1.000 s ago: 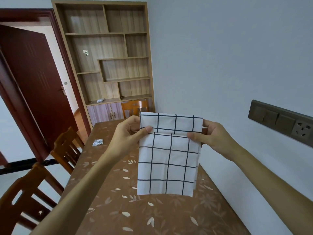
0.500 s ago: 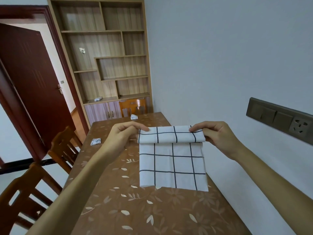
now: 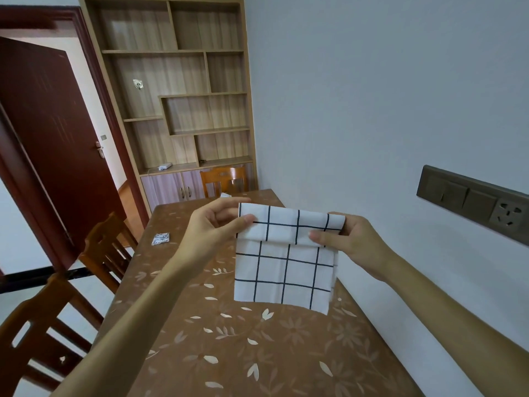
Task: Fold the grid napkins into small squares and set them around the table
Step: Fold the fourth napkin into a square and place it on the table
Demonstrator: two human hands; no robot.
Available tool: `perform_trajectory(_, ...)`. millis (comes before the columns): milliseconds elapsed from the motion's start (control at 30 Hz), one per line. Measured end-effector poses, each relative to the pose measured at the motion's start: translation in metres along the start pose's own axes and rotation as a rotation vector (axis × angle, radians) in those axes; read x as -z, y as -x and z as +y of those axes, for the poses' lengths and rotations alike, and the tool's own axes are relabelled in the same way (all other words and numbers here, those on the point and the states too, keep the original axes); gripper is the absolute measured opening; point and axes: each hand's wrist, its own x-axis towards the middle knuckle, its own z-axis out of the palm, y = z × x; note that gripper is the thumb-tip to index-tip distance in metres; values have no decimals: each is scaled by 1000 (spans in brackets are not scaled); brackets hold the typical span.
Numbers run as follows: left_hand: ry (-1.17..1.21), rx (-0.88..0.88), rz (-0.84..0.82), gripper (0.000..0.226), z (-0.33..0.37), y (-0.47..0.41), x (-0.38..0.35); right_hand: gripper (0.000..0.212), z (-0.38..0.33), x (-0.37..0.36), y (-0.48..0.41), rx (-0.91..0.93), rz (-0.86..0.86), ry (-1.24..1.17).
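Note:
A white napkin with a black grid (image 3: 286, 267) hangs in the air above the brown floral table (image 3: 243, 353). Its top strip is folded over toward me. My left hand (image 3: 214, 227) pinches the upper left corner of the fold, thumb in front. My right hand (image 3: 343, 242) pinches the upper right corner the same way. The napkin's lower edge hangs just above the table top, apart from it as far as I can tell.
A small silver packet (image 3: 161, 238) lies on the table's far left. A folded white item (image 3: 226, 195) shows at the far end. Wooden chairs (image 3: 106, 250) stand along the left side, another chair (image 3: 224, 180) at the far end. A wall socket panel (image 3: 472, 202) is at right.
The napkin's top edge has been turned over again, so the hanging part is shorter than a second ago. Both hands stay at the upper corners and have shifted their grip.

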Motion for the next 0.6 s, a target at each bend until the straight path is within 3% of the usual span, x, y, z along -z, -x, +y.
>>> perform_trajectory(167,-106,47,-143,38,-2,0,8,20,-5,2,-1,26,54,-13)
perform_trajectory(300,-173,22,-107,27,0,1,6,17,-11,3,1,40,70,65)
perform_trajectory(400,-247,3,-59,21,1,1,2,19,-14,2,3,1,-13,60)
perform_trajectory(500,-249,10,-54,25,1,3,1,20,-10,3,1,16,-9,70)
perform_trajectory(600,-175,59,-178,38,1,5,5,18,-9,5,0,49,43,38)
